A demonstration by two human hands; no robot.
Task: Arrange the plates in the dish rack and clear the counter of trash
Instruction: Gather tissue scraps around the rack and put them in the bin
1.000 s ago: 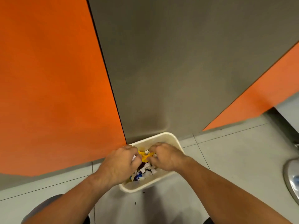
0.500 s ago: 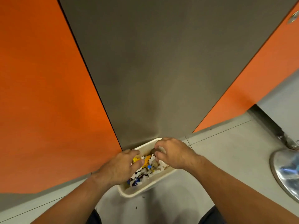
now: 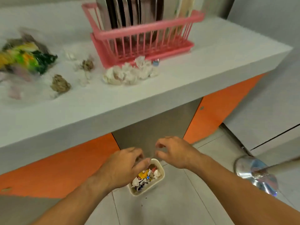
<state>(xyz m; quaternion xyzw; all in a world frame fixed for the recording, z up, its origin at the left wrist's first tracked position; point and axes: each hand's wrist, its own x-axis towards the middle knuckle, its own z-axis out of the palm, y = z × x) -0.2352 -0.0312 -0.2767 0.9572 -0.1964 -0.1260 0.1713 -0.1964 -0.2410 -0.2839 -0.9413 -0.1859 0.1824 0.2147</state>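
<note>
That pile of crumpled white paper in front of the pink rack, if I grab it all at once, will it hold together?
Probably light and soft: the crumpled white paper looks like loosely wadded tissue, so it should squash in a grip. It seems to be several separate wads, so some may drop. Pushed, it likely slides on the smooth counter.

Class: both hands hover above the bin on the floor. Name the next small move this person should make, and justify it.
Probably lift the right hand to the counter and take the crumpled white tissue pile in front of the pink dish rack. Both it and the left hand look empty above the bin, and that pile lies closest.
</note>
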